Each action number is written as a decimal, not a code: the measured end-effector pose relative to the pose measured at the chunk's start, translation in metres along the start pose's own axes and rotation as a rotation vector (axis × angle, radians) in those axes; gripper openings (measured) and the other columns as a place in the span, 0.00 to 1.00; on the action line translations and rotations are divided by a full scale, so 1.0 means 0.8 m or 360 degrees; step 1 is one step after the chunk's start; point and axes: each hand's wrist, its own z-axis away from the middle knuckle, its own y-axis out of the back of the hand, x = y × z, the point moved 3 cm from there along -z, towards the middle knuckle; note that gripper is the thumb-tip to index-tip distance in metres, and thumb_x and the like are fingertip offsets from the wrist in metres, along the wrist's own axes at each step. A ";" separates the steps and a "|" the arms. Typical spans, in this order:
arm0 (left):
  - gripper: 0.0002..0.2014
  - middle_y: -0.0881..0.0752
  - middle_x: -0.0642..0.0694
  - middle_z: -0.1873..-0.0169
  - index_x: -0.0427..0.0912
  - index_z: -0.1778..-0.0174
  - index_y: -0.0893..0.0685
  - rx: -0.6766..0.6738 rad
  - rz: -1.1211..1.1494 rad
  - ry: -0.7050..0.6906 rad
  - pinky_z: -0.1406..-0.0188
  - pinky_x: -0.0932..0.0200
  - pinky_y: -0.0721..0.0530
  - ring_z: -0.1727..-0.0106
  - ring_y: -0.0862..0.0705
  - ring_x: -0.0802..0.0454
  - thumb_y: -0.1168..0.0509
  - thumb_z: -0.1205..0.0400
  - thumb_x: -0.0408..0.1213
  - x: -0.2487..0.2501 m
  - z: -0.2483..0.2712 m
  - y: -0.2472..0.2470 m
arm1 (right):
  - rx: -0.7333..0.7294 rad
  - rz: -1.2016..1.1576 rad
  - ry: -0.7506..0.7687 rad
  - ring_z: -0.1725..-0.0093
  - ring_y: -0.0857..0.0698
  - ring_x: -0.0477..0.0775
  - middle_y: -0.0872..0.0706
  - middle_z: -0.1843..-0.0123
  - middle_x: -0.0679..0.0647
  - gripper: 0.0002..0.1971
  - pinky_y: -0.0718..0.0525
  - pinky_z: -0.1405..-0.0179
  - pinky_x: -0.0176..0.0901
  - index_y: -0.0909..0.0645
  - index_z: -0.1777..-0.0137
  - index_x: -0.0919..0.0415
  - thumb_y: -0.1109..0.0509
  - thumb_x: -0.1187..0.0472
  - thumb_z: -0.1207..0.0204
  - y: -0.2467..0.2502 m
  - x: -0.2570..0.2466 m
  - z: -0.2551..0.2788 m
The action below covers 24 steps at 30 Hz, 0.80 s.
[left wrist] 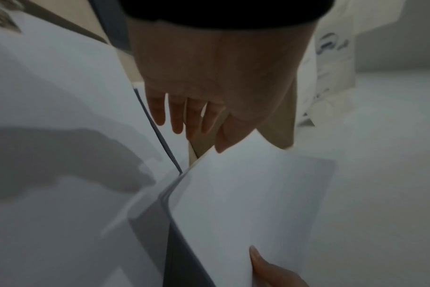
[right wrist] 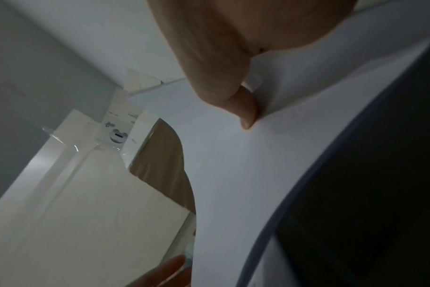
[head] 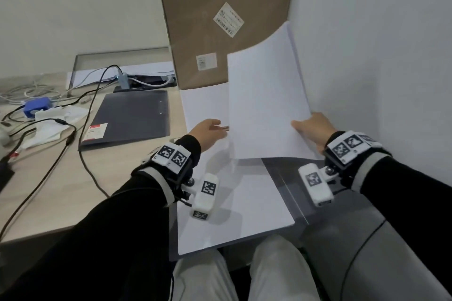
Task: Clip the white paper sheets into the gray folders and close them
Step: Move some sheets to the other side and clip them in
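White sheets lifted, gray folder closed

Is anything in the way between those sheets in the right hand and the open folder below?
Nothing visible blocks them. The right hand holds the paper sheets above the open folder, where paper already lies. The left hand reaches beside them.

Sheets are smooth matt paper, closed folder is matt gray plastic (slight sheen), bench is pale wood-look laminate, box is matt brown cardboard.
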 end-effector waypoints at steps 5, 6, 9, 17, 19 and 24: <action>0.23 0.33 0.44 0.20 0.38 0.23 0.30 -0.0339 -0.0745 -0.0058 0.22 0.58 0.36 0.19 0.34 0.47 0.43 0.16 0.31 0.022 0.012 -0.070 | 0.0079 0.0242 -0.0283 0.53 0.24 0.57 0.24 0.68 0.56 0.13 0.27 0.52 0.45 0.27 0.69 0.62 0.32 0.63 0.23 0.058 0.063 0.013; 0.23 0.35 0.44 0.19 0.39 0.23 0.30 -0.0395 -0.0849 -0.0068 0.21 0.57 0.39 0.18 0.37 0.47 0.46 0.15 0.28 0.025 0.013 -0.083 | 0.0094 0.0260 -0.0344 0.53 0.25 0.56 0.27 0.69 0.54 0.15 0.28 0.52 0.45 0.30 0.70 0.59 0.32 0.61 0.23 0.065 0.072 0.017; 0.24 0.37 0.41 0.19 0.39 0.21 0.32 -0.0506 -0.1111 -0.0071 0.21 0.55 0.41 0.17 0.40 0.43 0.46 0.15 0.27 0.028 0.011 -0.120 | 0.0106 0.0315 -0.0398 0.52 0.26 0.56 0.25 0.64 0.57 0.16 0.26 0.51 0.48 0.32 0.71 0.58 0.32 0.61 0.22 0.079 0.088 0.025; 0.35 0.50 0.42 0.17 0.51 0.17 0.51 -0.0634 -0.1646 -0.0107 0.21 0.37 0.46 0.17 0.51 0.36 0.48 0.18 0.56 -0.010 0.016 -0.142 | 0.0031 0.0428 -0.0426 0.32 0.21 0.71 0.20 0.34 0.74 0.21 0.23 0.34 0.57 0.23 0.36 0.77 0.31 0.62 0.23 0.087 0.101 0.034; 0.34 0.54 0.43 0.16 0.49 0.16 0.54 -0.0638 -0.1668 -0.0139 0.20 0.42 0.50 0.15 0.55 0.41 0.49 0.15 0.54 -0.012 0.024 -0.132 | -0.0026 0.0386 -0.0432 0.32 0.22 0.72 0.21 0.33 0.75 0.22 0.26 0.31 0.57 0.25 0.36 0.81 0.32 0.63 0.22 0.079 0.098 0.037; 0.33 0.56 0.48 0.15 0.52 0.16 0.54 -0.0705 -0.1651 -0.0113 0.17 0.39 0.53 0.15 0.57 0.45 0.49 0.15 0.52 -0.030 0.039 -0.087 | -0.0155 0.0192 -0.0383 0.35 0.18 0.68 0.17 0.35 0.69 0.22 0.24 0.29 0.61 0.25 0.34 0.78 0.29 0.65 0.24 0.048 0.088 0.035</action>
